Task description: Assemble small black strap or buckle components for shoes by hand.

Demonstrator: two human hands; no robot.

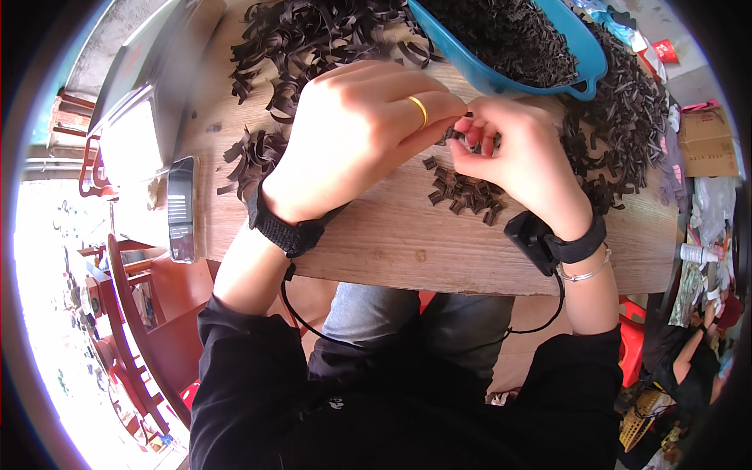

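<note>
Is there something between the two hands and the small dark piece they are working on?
No. The left hand and right hand already pinch the small dark piece between their fingertips, above the wooden table. Nothing visible is between them.

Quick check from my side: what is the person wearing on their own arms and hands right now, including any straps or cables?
Both forearms are bare, with black sleeves pushed up near the elbows. The left hand has a gold ring on one finger and a black woven wrist strap. The right hand has a black wristband carrying a small black box, plus a thin silver bangle. Thin black cables hang from both wrists.
</note>
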